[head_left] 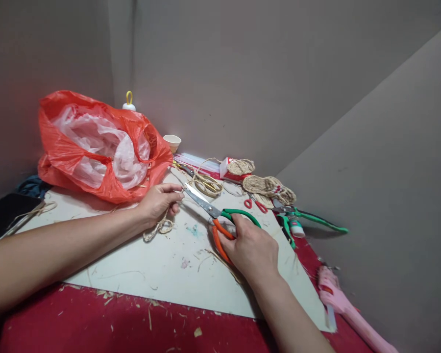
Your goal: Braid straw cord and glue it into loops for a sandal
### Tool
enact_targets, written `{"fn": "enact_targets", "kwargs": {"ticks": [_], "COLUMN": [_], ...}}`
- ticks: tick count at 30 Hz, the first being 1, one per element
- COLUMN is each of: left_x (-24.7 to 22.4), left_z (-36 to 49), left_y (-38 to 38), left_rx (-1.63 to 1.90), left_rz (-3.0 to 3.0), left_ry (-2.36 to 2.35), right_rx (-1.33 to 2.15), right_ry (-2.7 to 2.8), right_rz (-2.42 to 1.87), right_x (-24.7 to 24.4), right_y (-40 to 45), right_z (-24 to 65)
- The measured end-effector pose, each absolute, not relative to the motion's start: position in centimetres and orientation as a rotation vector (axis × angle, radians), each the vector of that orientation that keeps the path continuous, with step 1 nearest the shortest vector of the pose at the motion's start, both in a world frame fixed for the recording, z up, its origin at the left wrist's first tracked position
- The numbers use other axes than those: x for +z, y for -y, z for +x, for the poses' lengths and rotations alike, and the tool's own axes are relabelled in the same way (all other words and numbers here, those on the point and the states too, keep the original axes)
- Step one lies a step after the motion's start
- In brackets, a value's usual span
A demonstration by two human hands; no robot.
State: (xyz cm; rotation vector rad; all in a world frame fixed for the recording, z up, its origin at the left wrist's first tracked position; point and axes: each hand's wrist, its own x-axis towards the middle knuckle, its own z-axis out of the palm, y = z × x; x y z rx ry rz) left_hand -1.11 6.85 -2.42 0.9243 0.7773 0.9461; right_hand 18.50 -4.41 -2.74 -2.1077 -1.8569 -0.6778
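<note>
In the head view, the left hand [158, 203] pinches pale twine [165, 227], its loops hanging over a white board [161, 274] on the red tabletop [128, 323]. The right hand [253, 247] grips orange-and-green-handled scissors [210, 209], blades parted beside the left hand's pinch; a red plastic bag [68, 164] sits beyond that hand.
</note>
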Motion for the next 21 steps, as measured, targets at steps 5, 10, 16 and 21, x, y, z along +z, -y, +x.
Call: {"fn": "enact_targets", "kwargs": {"ticks": [5, 10, 16, 21], "left_x": [-1.48, -1.37, -1.85, -1.76], "left_z": [-1.21, -1.28, -1.29, -1.26], "left_y": [-6.40, -6.54, -6.88, -6.76], "left_rx": [0.923, 0.890, 0.878, 0.877], "left_rz": [0.900, 0.885, 0.877, 0.870], "left_ry": [-0.798, -0.778, -0.764, -0.765], "right_rx": [-0.685, -0.594, -0.569, -0.575], "right_ry": [1.830, 1.802, 1.832, 1.841], "right_rz": [-2.060, -2.007, -2.024, -2.047], "right_x": [-3.16, -3.47, -3.36, -3.54], "right_y": [4.16, 4.01, 3.98, 3.98], "right_z": [18.96, 19.02, 18.91, 18.83]}}
